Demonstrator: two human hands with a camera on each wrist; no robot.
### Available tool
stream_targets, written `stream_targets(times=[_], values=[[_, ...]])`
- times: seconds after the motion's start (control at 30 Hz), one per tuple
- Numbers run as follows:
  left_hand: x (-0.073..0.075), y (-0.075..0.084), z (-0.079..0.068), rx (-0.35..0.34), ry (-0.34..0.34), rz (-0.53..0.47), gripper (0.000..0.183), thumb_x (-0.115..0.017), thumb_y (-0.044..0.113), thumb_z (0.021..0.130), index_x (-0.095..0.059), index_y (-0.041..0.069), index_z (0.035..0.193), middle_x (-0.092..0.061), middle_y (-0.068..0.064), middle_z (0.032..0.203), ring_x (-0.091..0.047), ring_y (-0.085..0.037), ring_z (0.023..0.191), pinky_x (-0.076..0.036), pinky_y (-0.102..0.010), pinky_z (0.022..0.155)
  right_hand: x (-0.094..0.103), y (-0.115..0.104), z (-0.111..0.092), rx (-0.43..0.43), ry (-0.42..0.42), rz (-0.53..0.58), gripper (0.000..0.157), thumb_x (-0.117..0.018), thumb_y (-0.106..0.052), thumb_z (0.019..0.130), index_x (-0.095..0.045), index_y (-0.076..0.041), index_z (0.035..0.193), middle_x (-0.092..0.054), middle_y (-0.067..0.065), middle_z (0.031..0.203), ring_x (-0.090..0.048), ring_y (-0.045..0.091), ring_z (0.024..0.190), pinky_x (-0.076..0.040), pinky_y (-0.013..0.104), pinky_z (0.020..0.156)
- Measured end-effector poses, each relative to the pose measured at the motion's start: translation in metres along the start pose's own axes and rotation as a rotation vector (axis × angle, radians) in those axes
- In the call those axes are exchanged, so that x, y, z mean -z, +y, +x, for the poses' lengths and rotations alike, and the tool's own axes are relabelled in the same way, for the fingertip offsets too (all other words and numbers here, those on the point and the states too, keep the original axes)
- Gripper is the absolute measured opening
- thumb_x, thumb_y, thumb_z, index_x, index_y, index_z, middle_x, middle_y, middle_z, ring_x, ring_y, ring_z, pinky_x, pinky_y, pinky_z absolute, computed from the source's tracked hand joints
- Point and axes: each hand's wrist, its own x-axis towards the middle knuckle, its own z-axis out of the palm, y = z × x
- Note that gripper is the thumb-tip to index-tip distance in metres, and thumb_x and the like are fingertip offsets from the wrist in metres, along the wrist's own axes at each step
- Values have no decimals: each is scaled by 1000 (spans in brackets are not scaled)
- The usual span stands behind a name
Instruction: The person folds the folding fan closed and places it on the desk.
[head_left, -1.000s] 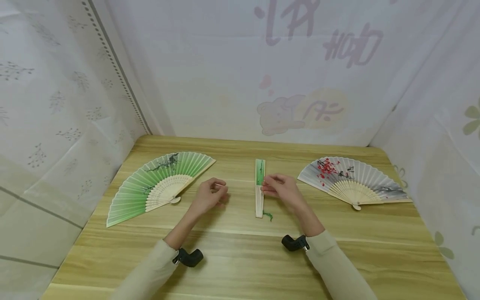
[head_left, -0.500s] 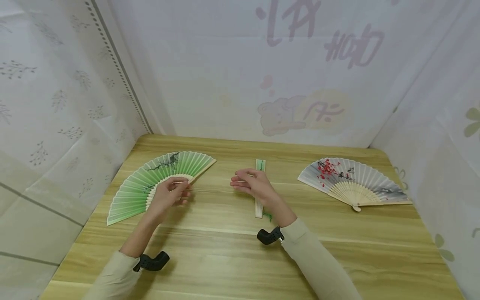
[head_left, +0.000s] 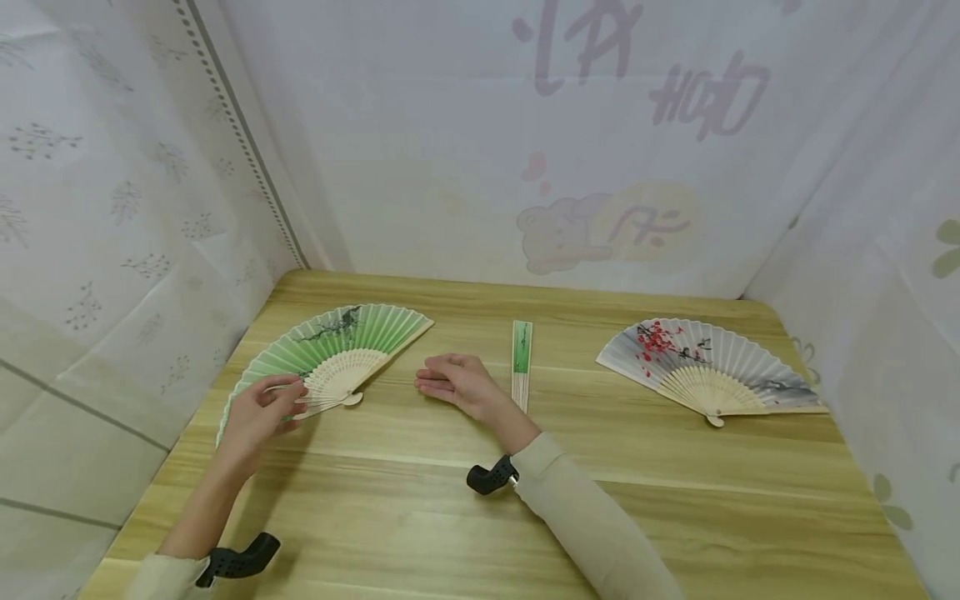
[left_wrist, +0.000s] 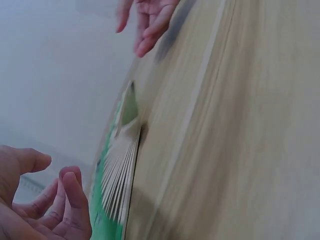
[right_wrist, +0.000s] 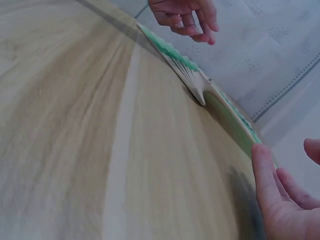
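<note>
A spread green folding fan [head_left: 348, 354] with pale ribs lies on the left of the table. My left hand [head_left: 258, 415] hovers above its near left part, fingers loosely bent with nothing between them; in the left wrist view thumb and fingers [left_wrist: 75, 195] stand apart. To the right of that fan's pivot, my right hand [head_left: 468, 387] hangs over the wood, empty, its fingers loosely extended. Behind my right wrist lies a folded green fan [head_left: 522, 354], its lower end hidden by the arm. The right wrist view shows the spread green fan [right_wrist: 192, 77] between both hands.
Over on the right lies a spread grey fan [head_left: 705, 367] with red blossoms. The wooden table [head_left: 450, 517] meets patterned cloth hangings [head_left: 420, 167] at its back and sides. Black wrist cameras [head_left: 240, 557] jut from both sleeves.
Both hands have moved left. The left hand went from beside the green fan to above its left part; the right hand left the folded fan's side and crossed over it. The fans stay put.
</note>
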Motion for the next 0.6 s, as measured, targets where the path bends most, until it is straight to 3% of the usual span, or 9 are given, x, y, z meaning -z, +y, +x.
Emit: stream_targets(times=[0.2, 0.37, 0.5, 0.6], values=[[35, -9, -20, 20, 80, 19, 13, -69, 20, 100, -64, 21, 112, -70, 15, 91, -71, -7, 79, -58, -26, 67, -18, 14, 7, -14, 15, 8, 36, -60, -3, 103, -52, 18, 131, -65, 29, 114, -66, 38, 110, -53, 40, 94], [64, -16, -34, 52, 118, 116, 15, -70, 20, 99, -62, 30, 108, -66, 21, 89, -68, -4, 77, -57, -24, 65, -33, 23, 18, 3, 41, 22, 29, -62, -3, 101, -58, 15, 123, -66, 28, 112, -67, 36, 108, -54, 38, 92], [84, -23, -37, 71, 117, 168, 19, -72, 20, 98, -61, 28, 110, -65, 23, 89, -67, -6, 76, -56, -24, 64, -41, 28, 25, 22, 86, 29, 20, -65, -2, 100, -63, 12, 114, -67, 28, 108, -69, 36, 104, -56, 37, 89], [97, -29, -38, 73, 99, 224, 27, -73, 19, 98, -59, 15, 120, -64, 26, 91, -66, -4, 77, -57, -24, 65, -45, 30, 28, 29, 97, 20, 20, -66, -3, 100, -64, 12, 113, -67, 29, 109, -69, 37, 105, -56, 37, 89]])
